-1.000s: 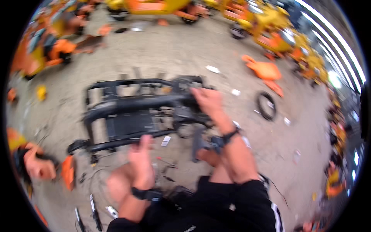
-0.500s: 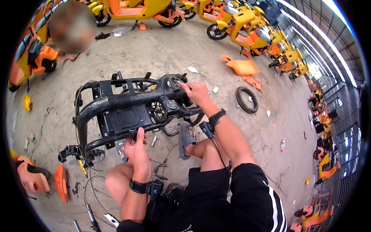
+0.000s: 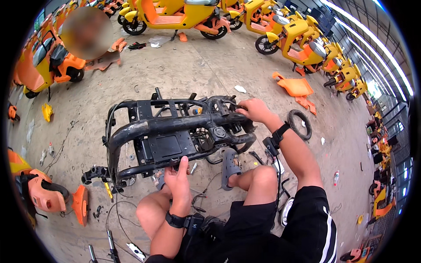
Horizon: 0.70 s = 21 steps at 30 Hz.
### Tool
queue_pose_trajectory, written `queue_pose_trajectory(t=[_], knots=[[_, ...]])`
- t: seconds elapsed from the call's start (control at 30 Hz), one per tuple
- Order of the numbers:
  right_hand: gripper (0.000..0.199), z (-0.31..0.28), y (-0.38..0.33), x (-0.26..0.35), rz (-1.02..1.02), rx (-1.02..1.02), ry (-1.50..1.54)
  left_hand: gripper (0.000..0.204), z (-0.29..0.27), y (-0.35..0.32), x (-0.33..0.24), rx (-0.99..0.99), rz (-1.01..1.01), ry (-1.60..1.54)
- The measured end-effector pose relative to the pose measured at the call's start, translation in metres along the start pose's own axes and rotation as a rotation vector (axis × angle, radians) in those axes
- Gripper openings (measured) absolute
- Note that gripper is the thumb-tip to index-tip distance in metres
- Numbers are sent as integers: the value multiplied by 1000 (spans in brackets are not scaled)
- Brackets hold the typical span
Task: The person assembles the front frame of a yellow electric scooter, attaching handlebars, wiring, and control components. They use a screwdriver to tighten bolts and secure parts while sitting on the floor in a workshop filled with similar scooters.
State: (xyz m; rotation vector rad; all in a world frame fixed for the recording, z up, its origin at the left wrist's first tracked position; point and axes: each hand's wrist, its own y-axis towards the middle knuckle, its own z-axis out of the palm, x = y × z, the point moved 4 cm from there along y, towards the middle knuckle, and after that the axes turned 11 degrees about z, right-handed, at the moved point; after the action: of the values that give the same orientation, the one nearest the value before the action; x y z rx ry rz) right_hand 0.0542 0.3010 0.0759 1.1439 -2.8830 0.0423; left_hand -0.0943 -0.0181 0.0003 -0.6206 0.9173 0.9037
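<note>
A black metal scooter frame (image 3: 162,125) lies in front of me, with its bent tubes to the left and a bracketed end to the right. My left hand (image 3: 179,179) is closed around the near lower tube, thumb pointing up. At the right end, my right hand (image 3: 258,111) grips a dark part of the frame with its fingers curled; the fingertips are partly hidden. A flat black plate (image 3: 166,145) with a recessed panel sits between the tubes. Cables (image 3: 201,139) show inside the frame, and a thin black cable runs along its left side.
Rows of yellow scooters (image 3: 164,15) stand behind. A black tyre (image 3: 299,125) and an orange panel (image 3: 296,86) lie to the right. At the left are an orange body part (image 3: 80,205), a black clamp-like part (image 3: 94,174) and a yellow-handled tool (image 3: 108,191). A blurred person (image 3: 86,33) is at upper left.
The whole scene has shifted right and slightly down in the view. My right hand has slid outward, farther right along the frame's end. My left hand stays on the near tube.
</note>
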Motion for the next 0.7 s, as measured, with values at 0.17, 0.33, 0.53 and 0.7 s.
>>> queue_pose_trajectory(t=[0.17,0.33,0.53,0.7], knots=[[31,-11,4,4,-86,-176,-189,18,6,-9,1,-24,-6,-39],[31,-10,33,7,162,-130,-278,16,12,-5,2,-54,20,-49],[18,10,52,-1,213,-281,-45,18,9,-9,6,-91,7,-80],[30,15,64,2,311,-349,218,19,10,-10,5,-82,19,-59]])
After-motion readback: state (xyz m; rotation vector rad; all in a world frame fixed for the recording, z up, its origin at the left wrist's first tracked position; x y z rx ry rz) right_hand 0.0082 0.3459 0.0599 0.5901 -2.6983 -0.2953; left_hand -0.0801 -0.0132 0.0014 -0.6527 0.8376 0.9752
